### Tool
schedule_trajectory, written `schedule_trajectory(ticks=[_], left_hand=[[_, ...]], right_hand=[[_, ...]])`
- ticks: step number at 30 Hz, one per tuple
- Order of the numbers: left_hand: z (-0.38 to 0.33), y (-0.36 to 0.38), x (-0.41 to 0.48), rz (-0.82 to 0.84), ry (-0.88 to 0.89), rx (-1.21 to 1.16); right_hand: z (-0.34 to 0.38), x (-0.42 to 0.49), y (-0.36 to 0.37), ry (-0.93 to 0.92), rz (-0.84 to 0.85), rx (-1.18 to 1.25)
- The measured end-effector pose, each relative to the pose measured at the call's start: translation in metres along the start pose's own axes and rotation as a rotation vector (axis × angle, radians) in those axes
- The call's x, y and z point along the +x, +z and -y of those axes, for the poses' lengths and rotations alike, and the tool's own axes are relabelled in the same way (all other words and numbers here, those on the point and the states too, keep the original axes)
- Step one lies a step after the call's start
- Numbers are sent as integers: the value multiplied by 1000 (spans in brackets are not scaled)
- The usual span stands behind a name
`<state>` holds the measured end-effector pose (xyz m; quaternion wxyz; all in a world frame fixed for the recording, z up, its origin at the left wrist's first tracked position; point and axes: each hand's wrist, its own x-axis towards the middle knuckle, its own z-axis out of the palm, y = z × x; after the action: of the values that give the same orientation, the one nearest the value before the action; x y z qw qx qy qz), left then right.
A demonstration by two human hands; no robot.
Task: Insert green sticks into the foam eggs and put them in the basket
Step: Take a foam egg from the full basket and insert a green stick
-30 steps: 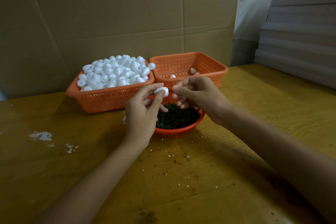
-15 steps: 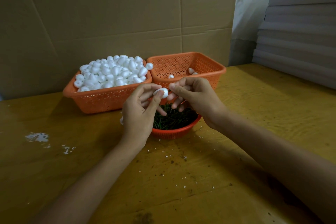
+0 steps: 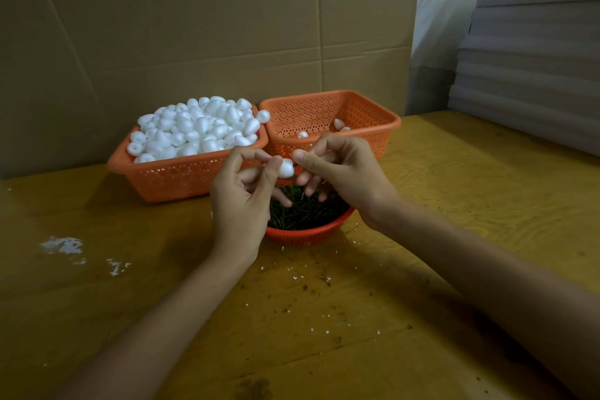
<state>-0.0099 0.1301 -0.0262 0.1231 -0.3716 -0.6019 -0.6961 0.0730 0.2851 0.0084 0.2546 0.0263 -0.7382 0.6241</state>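
Left hand [image 3: 240, 195], centre frame: thumb and forefinger curled into a ring, pinching one foam egg [image 3: 286, 168] by its left side; the other fingers are loosely bent below. Right hand [image 3: 344, 178], just right of centre: fingers curled, thumb and forefinger closed tip to tip right at the egg's right end. Whether a stick sits between them is too small to tell. The egg is held in the air between the two hands, above the round orange bowl [image 3: 305, 234] of green sticks [image 3: 302, 209], which the hands partly hide. Behind, centre left, an orange basket [image 3: 168, 178] is heaped with a white egg pile [image 3: 198, 127]. Touching it on the right, a second orange basket [image 3: 357, 114] has a few loose eggs [image 3: 339, 123] on its floor, and the right hand's knuckles cover its near wall. All of this stands on a yellow wooden table [image 3: 324, 318] scattered with white crumbs [image 3: 63, 245] at lower left and in front of the bowl. A cardboard wall [image 3: 194, 26] fills the upper frame; stacked grey sheets [image 3: 535, 58] are at upper right.
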Motion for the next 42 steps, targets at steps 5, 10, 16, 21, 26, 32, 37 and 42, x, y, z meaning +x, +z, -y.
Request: schedule_trajectory(ticks=[5,10,16,21,26,32,37,42], left_hand=[[-3,-2,3,-2,-44,-33],[-3,-1,2,-10,-51,-26],[-4,0,0,-8,-36,-9],[-4,0,0,0,-32,-17],[-6,-2,3,53,-56,-26],[-10,-3,6,87,-113,-51],[-11,-4,7,103,-121,-67],[-9,-5,8,108,-114,-63]], right_hand=[[0,-1,3,-13,15,-46],[-1,-1,4,-15,26,-56],[-2,-1,4,-24,10,-54],[-2,-2,5,-29,1,-68],[-3,-2,6,-36,-47,-69],[-3,-1,6,-7,-68,-26],[-4,-1,5,-1,-75,-14],[-6,-1,5,-22,-73,-36]])
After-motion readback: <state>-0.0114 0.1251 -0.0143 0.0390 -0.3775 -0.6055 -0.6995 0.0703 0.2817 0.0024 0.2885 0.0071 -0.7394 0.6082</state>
